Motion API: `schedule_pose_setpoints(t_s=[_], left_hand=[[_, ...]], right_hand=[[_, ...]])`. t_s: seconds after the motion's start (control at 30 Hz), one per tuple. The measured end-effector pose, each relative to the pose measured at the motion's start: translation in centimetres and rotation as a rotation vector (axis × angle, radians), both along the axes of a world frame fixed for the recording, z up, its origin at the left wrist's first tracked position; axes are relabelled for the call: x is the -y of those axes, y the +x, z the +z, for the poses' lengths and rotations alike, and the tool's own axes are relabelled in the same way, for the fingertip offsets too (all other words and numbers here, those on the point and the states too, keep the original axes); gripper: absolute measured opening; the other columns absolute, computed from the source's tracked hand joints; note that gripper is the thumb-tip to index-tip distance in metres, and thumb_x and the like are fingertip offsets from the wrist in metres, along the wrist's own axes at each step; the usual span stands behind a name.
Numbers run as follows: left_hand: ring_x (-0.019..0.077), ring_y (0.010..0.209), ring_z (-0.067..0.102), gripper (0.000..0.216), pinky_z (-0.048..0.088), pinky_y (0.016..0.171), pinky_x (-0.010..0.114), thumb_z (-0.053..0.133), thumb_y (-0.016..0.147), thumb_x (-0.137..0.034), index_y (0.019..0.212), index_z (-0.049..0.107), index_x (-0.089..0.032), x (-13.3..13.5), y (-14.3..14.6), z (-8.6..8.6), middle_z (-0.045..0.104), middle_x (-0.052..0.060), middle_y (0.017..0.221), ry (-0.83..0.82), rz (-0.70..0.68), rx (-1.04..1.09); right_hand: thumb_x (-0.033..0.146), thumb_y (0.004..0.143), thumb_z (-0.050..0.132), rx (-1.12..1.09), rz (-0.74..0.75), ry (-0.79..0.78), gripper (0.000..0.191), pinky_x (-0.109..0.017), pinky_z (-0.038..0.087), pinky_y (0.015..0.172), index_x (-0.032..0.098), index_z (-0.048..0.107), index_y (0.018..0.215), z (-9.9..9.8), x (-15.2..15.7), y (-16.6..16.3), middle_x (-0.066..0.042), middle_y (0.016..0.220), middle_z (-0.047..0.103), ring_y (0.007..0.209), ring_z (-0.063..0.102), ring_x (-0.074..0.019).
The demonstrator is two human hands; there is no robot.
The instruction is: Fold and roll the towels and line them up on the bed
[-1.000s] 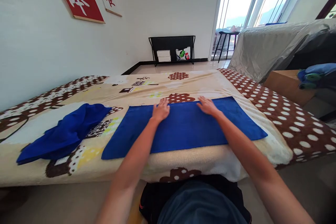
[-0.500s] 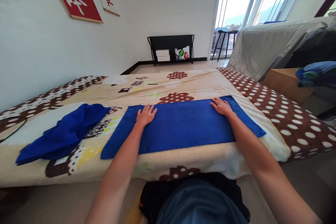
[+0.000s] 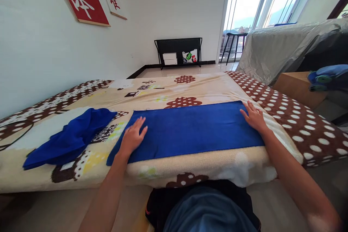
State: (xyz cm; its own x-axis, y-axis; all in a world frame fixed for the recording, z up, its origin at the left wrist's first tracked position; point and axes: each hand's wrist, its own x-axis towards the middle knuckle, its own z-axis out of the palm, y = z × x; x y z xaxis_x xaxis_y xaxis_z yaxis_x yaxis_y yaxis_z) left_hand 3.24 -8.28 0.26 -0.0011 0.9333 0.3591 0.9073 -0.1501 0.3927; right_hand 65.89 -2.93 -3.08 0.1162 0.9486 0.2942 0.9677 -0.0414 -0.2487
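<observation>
A blue towel [image 3: 187,127] lies flat as a long rectangle near the front edge of the bed. My left hand [image 3: 133,136] rests at its left end, fingers spread and palm down. At the right end my right hand [image 3: 253,116] is over the towel's edge, fingers apart, with nothing held. Off to the left, a second blue cloth [image 3: 72,136] lies crumpled in a heap, touched by neither hand.
The bed is covered by a patterned blanket [image 3: 217,163] with brown dotted borders. A black rack [image 3: 178,47] stands by the far wall. Plastic-wrapped furniture [image 3: 268,50] and a cardboard box [image 3: 299,85] are on the right. A dark cord [image 3: 19,137] lies at far left.
Both hands have slid outward over the towel, the left hand to its left end and the right hand to its right edge. The towel stays flat.
</observation>
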Motion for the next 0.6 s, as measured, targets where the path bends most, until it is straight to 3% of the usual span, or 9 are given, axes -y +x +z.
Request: schedule_pose_setpoints(t_s=[0.1, 0.27, 0.47, 0.6], left_hand=[[0.0238, 0.149, 0.032, 0.054, 0.011, 0.125, 0.045, 0.039, 0.097, -0.046, 0.149, 0.046, -0.036, 6.3, -1.4, -1.8, 0.041, 0.0, 0.158, -0.058, 0.024, -0.154], [0.0244, 0.15, 0.031, 0.057, 0.011, 0.125, 0.047, 0.033, 0.098, -0.049, 0.154, 0.035, -0.04, 12.1, -3.0, -3.2, 0.039, -0.001, 0.159, 0.054, 0.189, -0.198], [0.0257, 0.148, 0.034, 0.059, 0.012, 0.125, 0.051, 0.03, 0.098, -0.047, 0.157, 0.027, -0.041, 14.5, -4.1, -4.2, 0.042, 0.001, 0.158, 0.145, 0.328, -0.133], [0.0263, 0.147, 0.036, 0.058, 0.01, 0.125, 0.052, 0.031, 0.098, -0.044, 0.156, 0.031, -0.042, 15.2, -4.9, -4.5, 0.043, 0.001, 0.157, 0.154, 0.337, -0.15]], right_hand=[[0.059, 0.099, 0.026, 0.063, 0.255, -0.023, 0.06, -0.047, 0.024, 0.124, 0.038, 0.033, 0.156, -2.1, 5.6, 1.6, 0.005, 0.164, 0.025, 0.151, 0.027, -0.0226], [0.052, 0.099, 0.022, 0.056, 0.144, 0.081, 0.061, -0.051, 0.028, 0.122, 0.037, 0.031, 0.157, -5.4, 12.8, 4.8, 0.003, 0.16, 0.035, 0.148, 0.034, -0.0237], [0.044, 0.095, 0.026, -0.013, 0.091, 0.21, 0.063, -0.051, 0.033, 0.12, 0.045, 0.024, 0.158, -6.4, 14.6, 4.9, 0.008, 0.155, 0.041, 0.146, 0.036, -0.0222], [0.044, 0.093, 0.027, -0.096, 0.115, 0.163, 0.064, -0.049, 0.033, 0.122, 0.039, 0.033, 0.157, -5.9, 14.4, 5.6, 0.003, 0.152, 0.045, 0.145, 0.038, -0.0242]])
